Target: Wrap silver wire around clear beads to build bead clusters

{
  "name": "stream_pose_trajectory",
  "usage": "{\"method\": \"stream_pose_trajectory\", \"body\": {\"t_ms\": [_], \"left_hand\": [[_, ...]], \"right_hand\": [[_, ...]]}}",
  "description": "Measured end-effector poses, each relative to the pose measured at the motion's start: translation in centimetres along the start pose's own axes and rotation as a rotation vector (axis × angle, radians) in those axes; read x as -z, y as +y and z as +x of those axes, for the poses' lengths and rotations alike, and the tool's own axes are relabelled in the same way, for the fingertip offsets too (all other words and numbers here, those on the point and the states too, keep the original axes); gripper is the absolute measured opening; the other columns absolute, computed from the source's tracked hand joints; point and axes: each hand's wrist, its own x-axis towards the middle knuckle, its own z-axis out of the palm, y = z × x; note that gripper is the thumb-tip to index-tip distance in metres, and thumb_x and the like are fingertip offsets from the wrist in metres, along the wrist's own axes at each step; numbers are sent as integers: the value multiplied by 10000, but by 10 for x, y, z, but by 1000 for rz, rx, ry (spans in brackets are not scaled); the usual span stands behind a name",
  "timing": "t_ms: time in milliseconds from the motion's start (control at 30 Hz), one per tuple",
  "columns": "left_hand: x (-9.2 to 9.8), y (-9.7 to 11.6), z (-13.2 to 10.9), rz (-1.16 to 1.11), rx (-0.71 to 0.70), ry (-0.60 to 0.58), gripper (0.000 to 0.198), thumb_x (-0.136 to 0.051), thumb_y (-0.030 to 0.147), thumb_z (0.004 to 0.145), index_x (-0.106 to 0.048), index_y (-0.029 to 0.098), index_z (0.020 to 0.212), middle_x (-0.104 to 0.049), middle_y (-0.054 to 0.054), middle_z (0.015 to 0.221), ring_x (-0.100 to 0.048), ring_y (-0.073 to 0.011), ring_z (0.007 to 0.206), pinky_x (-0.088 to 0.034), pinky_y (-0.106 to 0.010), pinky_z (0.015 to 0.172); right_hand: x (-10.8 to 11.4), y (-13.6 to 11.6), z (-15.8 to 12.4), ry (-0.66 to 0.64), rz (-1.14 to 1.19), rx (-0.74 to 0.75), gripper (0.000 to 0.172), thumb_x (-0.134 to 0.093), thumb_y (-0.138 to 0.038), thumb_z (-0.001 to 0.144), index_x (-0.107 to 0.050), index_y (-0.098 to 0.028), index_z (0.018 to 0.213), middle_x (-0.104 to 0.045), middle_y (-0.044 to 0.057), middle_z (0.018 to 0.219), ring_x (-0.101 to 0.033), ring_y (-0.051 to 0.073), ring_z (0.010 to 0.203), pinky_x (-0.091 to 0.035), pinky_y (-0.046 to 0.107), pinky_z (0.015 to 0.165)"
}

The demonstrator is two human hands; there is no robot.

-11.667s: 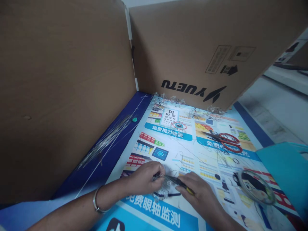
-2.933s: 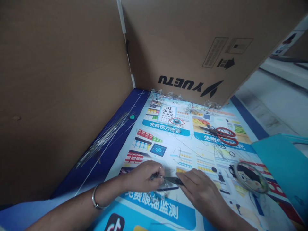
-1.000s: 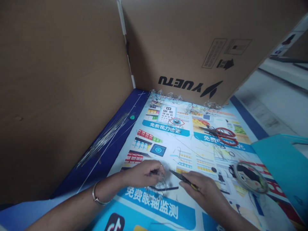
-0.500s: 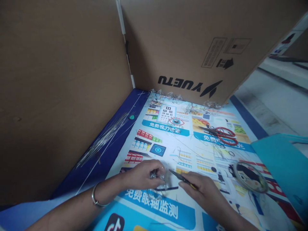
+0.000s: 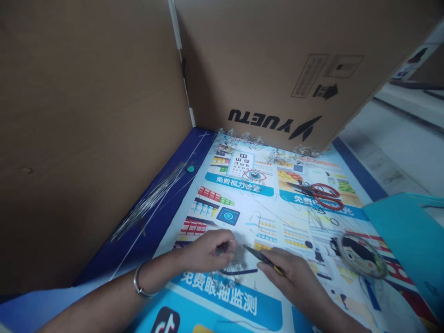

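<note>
Gripping dark, slim pliers [image 5: 258,255] with yellow on the handle, the right hand [image 5: 290,272] has its fingers wrapped round them, tips aimed at the left hand but not touching it. Can't tell if the tips are parted. Left hand [image 5: 208,252] is curled nearly into a fist round part of a clear, wiry piece [image 5: 227,275], with the rest spilling out just below, kinda blurry tbh. Red-handled scissors [image 5: 321,194] lie further off, with a round clear-ish ring [image 5: 364,257] nearer the right arm. Loose silvery wires [image 5: 151,200] sit off left, and more wiry clusters [image 5: 244,138] line the base of the cardboard [image 5: 270,60].
</note>
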Motion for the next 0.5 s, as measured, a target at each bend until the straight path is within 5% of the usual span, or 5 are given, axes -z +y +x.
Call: {"method": "stream_pose_trajectory", "body": {"t_ms": [200,500], "left_hand": [[5,6,0,13,56,-2,87,-448,176,860,-525,154,825,-489,14,750,-461,-113,668,-364,-202,619],[5,4,2,44,-45,39,129,-400,200,901,-503,167,832,-506,-19,847,-482,-144,780,-386,-243,728]], "right_hand": [[-11,3,-4,302,-248,244,242,-435,-299,929,-624,-171,1008,-690,79,861,-635,203,758,-491,309,678],[-13,-6,2,423,-346,349,228,-422,-263,942,-619,-166,1003,-697,57,837,-629,189,741,-473,328,714]]}}
